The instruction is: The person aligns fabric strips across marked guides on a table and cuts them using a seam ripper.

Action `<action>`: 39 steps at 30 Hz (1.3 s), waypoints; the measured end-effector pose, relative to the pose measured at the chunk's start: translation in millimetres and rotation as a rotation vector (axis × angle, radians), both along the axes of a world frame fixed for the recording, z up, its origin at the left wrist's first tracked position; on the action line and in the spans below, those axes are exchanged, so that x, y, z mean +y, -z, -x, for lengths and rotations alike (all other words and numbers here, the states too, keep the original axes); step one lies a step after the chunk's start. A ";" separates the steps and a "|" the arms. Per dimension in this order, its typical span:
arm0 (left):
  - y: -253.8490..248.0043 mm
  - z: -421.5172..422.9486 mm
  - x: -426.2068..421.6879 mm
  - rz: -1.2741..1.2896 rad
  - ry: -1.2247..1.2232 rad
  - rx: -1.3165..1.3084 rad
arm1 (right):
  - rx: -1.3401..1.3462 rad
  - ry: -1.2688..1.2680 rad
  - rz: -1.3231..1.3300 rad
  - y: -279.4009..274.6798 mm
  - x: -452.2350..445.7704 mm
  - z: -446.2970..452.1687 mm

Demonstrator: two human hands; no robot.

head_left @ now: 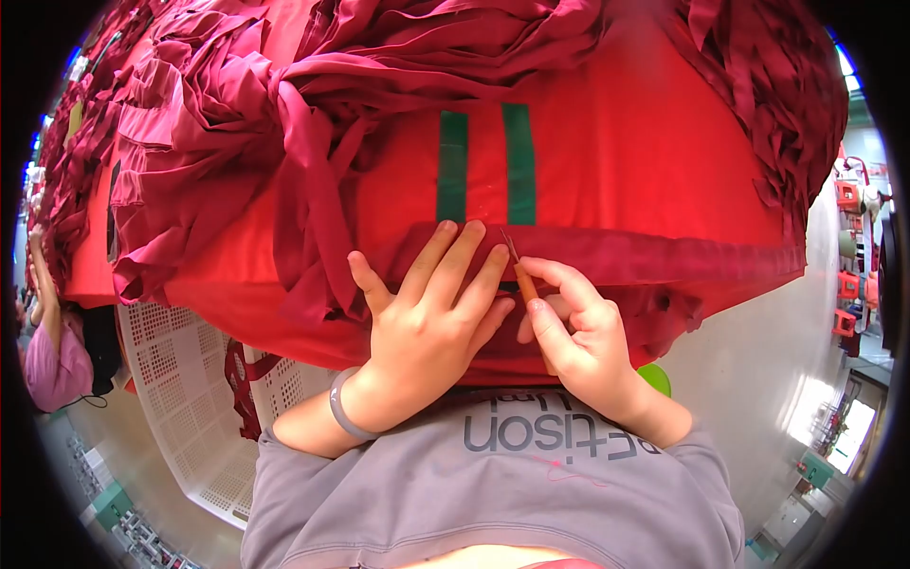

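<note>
The right hand [583,346] pinches a slim tool [524,283] by its orange-brown handle, thumb against the fingers. The tool's long axis runs away from the body, leaning a little left, and its thin dark tip points to the far side, over the near edge of the desk [645,152] and just beside the left index finger. The left hand [427,327] lies palm down with its fingers spread, fingertips on a dark red strip [701,258]; it grips nothing that shows. The strip stretches lengthwise from left to right along that edge, while two green bands [453,166] run roughly straight away from it. Loose dark red fabric [209,161] is heaped farther back and left. Below the desk at left stands a white perforated basket [171,370]; dark red cloth [248,394] shows by it, whether inside or hanging over, I cannot tell
</note>
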State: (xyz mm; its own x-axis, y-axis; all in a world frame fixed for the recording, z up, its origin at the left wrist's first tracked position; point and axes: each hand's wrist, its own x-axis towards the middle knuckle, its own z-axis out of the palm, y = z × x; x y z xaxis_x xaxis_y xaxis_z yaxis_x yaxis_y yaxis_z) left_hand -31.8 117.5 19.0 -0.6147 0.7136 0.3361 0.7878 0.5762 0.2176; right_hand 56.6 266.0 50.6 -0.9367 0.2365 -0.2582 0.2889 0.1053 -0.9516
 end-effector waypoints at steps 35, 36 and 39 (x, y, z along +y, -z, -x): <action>2.7 10.1 -8.4 -0.171 0.076 -0.151 | 0.319 -0.143 -1.048 6.0 -11.8 13.0; 2.7 10.0 -8.6 -0.160 0.074 -0.145 | 0.317 -0.142 -1.048 6.1 -12.0 13.8; 5.4 11.6 -9.8 -0.138 0.082 -0.099 | 0.306 -0.138 -1.056 7.7 -12.1 18.0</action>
State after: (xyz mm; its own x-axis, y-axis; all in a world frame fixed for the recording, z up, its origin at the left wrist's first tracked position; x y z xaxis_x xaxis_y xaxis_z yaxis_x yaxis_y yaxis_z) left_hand -43.4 107.7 13.5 -0.5914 0.7139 0.3750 0.8017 0.4702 0.3691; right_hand 38.6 253.9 42.9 -0.9619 0.0900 0.2583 -0.0195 0.9193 -0.3931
